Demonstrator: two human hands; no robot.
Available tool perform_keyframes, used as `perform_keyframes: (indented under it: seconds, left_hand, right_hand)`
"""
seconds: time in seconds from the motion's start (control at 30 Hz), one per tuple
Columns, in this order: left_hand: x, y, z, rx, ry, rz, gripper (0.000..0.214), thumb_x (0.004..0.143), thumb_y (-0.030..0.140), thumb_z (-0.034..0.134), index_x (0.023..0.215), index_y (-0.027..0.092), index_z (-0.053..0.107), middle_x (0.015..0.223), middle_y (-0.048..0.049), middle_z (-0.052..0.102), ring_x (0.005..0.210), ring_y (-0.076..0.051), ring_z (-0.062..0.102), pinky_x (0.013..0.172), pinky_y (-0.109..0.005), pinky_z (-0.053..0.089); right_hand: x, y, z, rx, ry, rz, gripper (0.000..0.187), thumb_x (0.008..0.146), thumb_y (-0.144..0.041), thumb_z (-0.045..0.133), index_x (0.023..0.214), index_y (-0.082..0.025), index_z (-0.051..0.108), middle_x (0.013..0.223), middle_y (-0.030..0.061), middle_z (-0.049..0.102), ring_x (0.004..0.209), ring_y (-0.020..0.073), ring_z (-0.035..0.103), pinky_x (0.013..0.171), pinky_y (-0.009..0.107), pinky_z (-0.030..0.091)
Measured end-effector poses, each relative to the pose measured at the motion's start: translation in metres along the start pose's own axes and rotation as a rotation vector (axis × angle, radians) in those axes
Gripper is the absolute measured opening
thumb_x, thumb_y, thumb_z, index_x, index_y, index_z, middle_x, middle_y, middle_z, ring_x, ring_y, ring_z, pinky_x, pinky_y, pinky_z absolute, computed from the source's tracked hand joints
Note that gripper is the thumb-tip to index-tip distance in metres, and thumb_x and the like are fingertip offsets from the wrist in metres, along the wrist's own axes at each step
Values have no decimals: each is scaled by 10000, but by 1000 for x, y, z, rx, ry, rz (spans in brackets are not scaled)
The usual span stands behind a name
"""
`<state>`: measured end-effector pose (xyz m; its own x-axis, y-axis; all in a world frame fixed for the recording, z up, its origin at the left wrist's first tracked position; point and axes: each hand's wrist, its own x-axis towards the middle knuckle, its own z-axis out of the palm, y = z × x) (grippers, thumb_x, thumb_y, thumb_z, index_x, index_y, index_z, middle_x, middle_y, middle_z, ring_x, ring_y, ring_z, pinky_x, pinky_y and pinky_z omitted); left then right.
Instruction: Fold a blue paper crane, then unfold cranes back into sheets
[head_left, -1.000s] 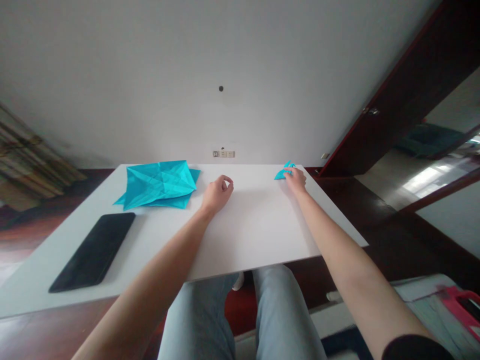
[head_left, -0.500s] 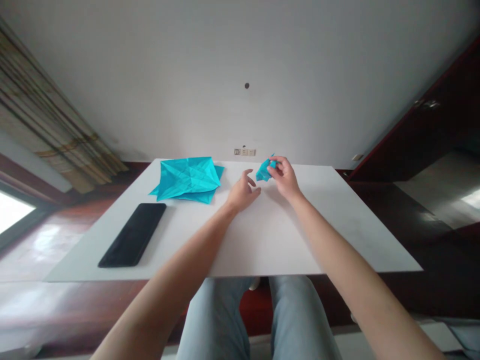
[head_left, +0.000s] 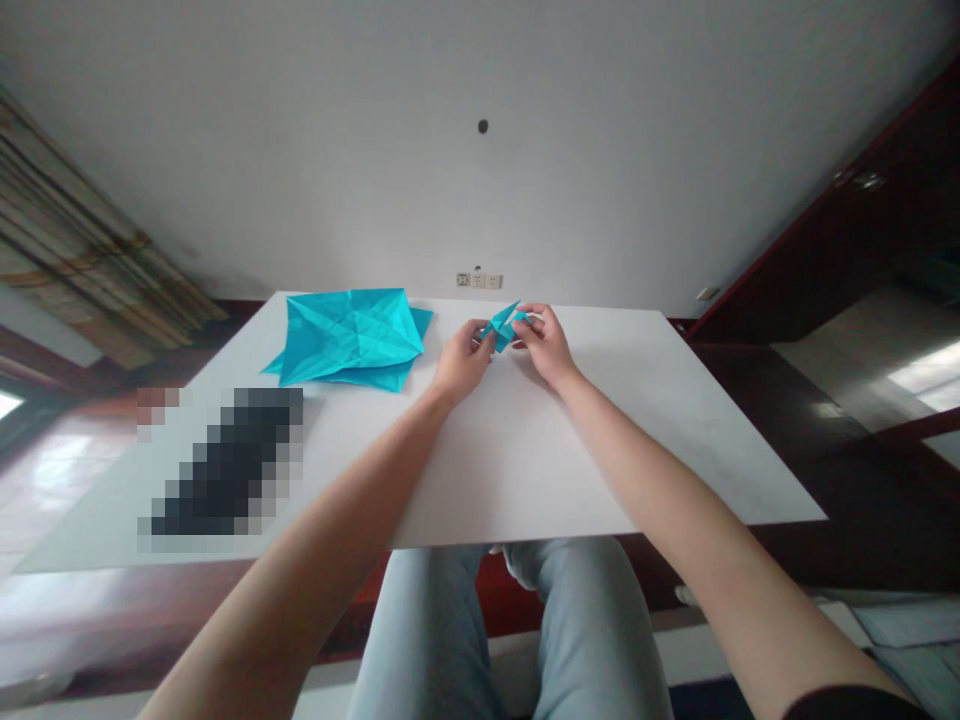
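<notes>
A small folded piece of turquoise paper (head_left: 501,326), with pointed tips, is held between my two hands above the far part of the white table (head_left: 517,470). My left hand (head_left: 463,358) pinches its left side between thumb and fingers. On the other side, my right hand (head_left: 546,345) grips its right part with thumb and fingertips. The fingers hide some of the folded paper. Left of my left hand lie creased turquoise paper sheets (head_left: 352,335), stacked unevenly on one another.
At the table's left side lies a dark, flat, blurred-out object (head_left: 232,465). A wall with sockets (head_left: 478,281) rises behind the table's far edge. My legs (head_left: 435,620) are under the near edge.
My left hand, open and apart from the folded paper before, has closed on its left side. The paper has turned and moved slightly left. The view has shifted a little.
</notes>
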<state>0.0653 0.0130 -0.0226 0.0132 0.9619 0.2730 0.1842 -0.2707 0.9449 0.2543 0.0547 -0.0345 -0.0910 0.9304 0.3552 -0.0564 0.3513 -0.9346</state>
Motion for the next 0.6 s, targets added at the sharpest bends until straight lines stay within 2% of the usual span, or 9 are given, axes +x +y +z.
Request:
perform_keyframes:
  seconds: [0.13, 0.27, 0.4, 0.6]
  left_hand:
    - [7, -5, -4, -63, 92, 3, 105, 1070, 178, 653, 1155, 206, 708, 848, 15, 695, 650, -114, 664, 628, -227, 497]
    - [7, -5, -7, -63, 85, 5, 92, 1038, 178, 654, 1094, 215, 718, 856, 13, 689, 635, -109, 661, 608, -216, 505]
    - [6, -3, -9, -42, 91, 11, 122, 1053, 211, 649, 1108, 211, 758, 745, 25, 637, 609, -126, 636, 573, -218, 471]
    - [12, -5, -15, -71, 134, -21, 170, 1045, 218, 645, 1069, 183, 809, 608, 37, 565, 531, -119, 535, 507, -212, 378]
  right_hand:
    - [-1, -5, -7, 36, -57, 19, 660, 800, -762, 946, 1187, -310, 659, 1007, -9, 824, 822, 184, 794, 749, 317, 629]
    - [-2, -4, -9, 33, -61, -4, 660, 784, -796, 948, 1114, -288, 687, 954, -7, 804, 723, 155, 746, 705, 307, 628]
    - [-3, -5, -6, 16, -39, -39, 682, 778, -853, 927, 1078, -281, 706, 890, 6, 776, 785, 185, 742, 650, 289, 600]
    - [-1, -7, -9, -68, -62, -53, 697, 817, -904, 860, 1045, -253, 763, 824, 2, 747, 602, 132, 575, 594, 303, 522]
